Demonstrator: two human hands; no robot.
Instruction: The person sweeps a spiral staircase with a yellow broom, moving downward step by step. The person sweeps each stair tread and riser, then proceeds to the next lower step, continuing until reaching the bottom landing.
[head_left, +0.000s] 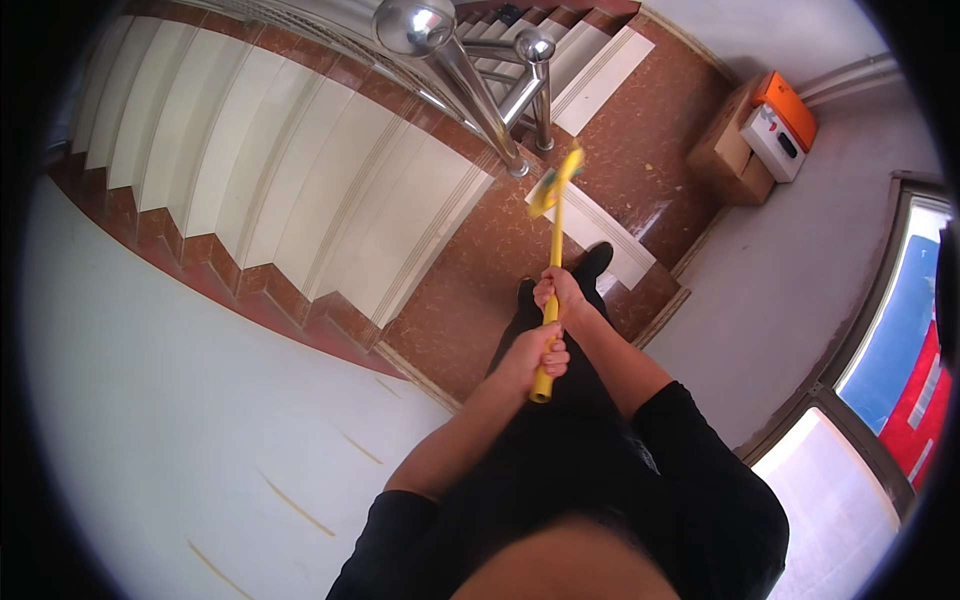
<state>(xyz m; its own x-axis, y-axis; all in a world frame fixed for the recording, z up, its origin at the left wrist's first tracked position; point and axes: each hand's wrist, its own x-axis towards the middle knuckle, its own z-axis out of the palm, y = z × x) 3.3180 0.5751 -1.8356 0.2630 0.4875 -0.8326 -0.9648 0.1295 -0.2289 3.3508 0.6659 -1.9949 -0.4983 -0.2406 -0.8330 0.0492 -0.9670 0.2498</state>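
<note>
Both fists grip the yellow pole of a long-handled cleaning tool, one above the other. My left hand is wrapped around it near its hollow butt end. Farther up the pole, my right hand closes around it. The tool's yellow head, with bits of green and red, is blurred; whether it is a broom or a mop I cannot tell. It appears over the white step edge, beyond my dark shoes, and contact with the floor is not clear.
White-treaded stairs rise on the left; another flight lies beyond the steel railing post. Cardboard box, white box and orange box stand by the right wall. A window is at right.
</note>
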